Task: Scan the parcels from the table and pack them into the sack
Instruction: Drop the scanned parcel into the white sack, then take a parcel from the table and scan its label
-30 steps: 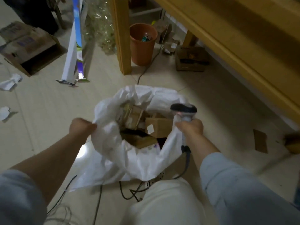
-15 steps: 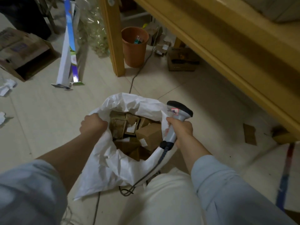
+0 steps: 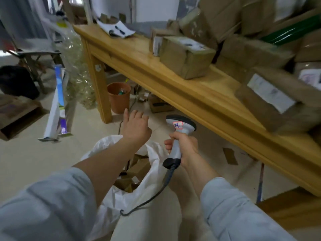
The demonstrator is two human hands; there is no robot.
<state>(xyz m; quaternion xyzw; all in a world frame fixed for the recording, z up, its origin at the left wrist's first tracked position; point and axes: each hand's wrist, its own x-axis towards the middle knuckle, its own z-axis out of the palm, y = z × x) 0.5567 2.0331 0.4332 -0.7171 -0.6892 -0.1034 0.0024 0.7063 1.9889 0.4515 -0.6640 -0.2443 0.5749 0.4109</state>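
Observation:
The white sack [image 3: 152, 186] stands on the floor in front of me with several brown parcels [image 3: 139, 168] inside. My left hand [image 3: 136, 126] hovers above its mouth, fingers loosely spread, holding nothing. My right hand [image 3: 184, 147] grips the handle of the grey barcode scanner [image 3: 180, 126], whose cable hangs down past the sack. On the wooden table [image 3: 199, 94] to the right lie many brown parcels; the nearest single one [image 3: 186, 55] has a white label, and another labelled one [image 3: 274, 96] lies at the right edge.
An orange bin [image 3: 119, 97] stands under the table beside its leg [image 3: 99, 87]. A white and blue carton [image 3: 58, 105] leans at the left, with clear plastic wrap [image 3: 76, 63] behind it. Papers [image 3: 118, 29] lie at the table's far end.
My left hand has let go of the sack's rim and risen above it, fingers spread. My view has lifted from the sack to the table. The right hand keeps the scanner, raised slightly.

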